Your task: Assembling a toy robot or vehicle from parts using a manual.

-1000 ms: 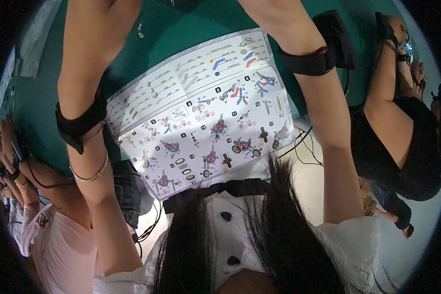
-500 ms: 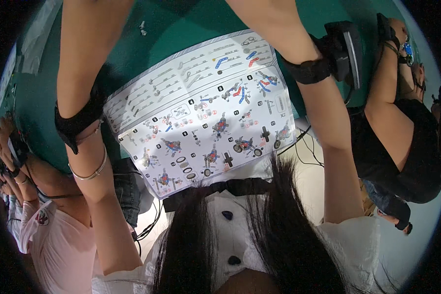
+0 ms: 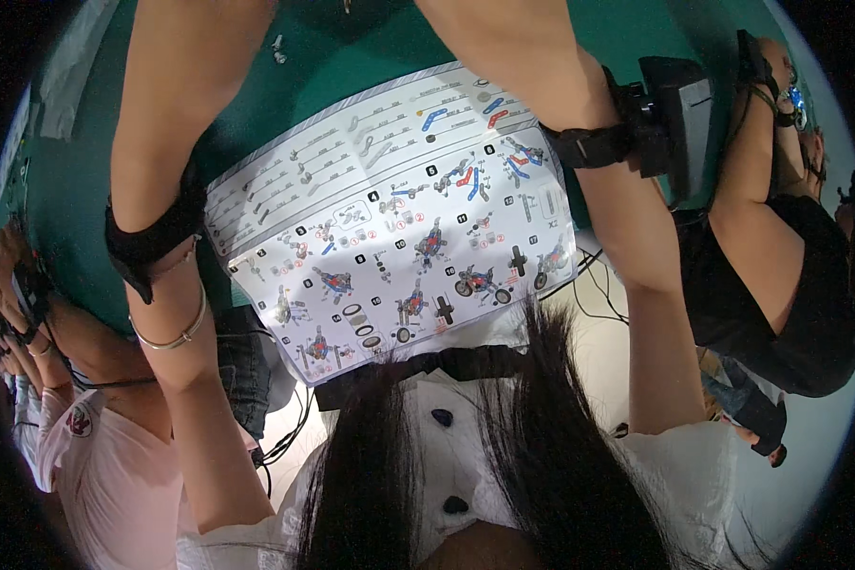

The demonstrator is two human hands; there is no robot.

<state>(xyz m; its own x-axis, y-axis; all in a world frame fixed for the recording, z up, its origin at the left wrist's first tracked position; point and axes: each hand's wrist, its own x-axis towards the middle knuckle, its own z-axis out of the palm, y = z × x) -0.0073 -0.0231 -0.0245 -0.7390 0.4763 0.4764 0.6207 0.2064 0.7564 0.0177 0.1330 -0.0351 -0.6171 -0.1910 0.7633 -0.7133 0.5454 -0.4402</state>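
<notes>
My left hand and my right hand reach over the far part of the green table. Both run out of the picture at the top edge, so their fingers and anything in them are hidden. Between my arms lies a white printed instruction sheet, with small drawings of a motorcycle model and its parts in red, blue and grey. Its upper right edge passes under my right hand. A few tiny grey pieces rest on the table beside my left hand.
Black straps circle both my wrists, and a bulky black device sits on the right one. People work close by, a pink shirt at left and a person in black at right. Dark cables hang below the sheet.
My left hand has shifted slightly right. My right hand has moved a little down and left, and its wrist device has turned and dropped slightly. The sheet stays nearly still.
</notes>
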